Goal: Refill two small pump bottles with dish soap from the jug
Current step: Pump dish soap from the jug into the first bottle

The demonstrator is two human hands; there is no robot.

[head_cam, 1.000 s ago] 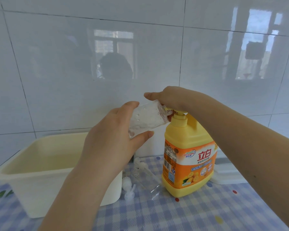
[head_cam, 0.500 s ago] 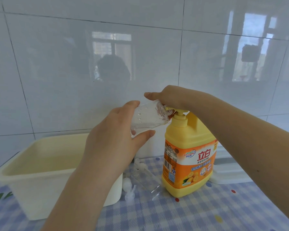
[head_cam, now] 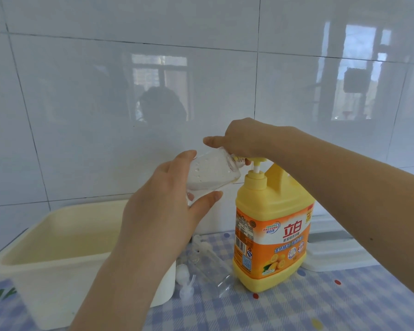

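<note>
While the left hand (head_cam: 163, 206) grips the tilted bottle (head_cam: 213, 173), the right hand (head_cam: 244, 139) presses the jug (head_cam: 270, 225) pump.

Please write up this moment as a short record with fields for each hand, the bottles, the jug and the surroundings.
left hand: grips the clear small bottle, tilted, its mouth at the jug's pump spout
right hand: rests on top of the pump head, whose white stem shows
jug: yellow, orange label, upright on the checked tablecloth
second bottle: clear, lying on the cloth beside the jug, uncapped
loose pump tops: lying by the second bottle
basin: cream, at the left
wall: white tiles
</note>
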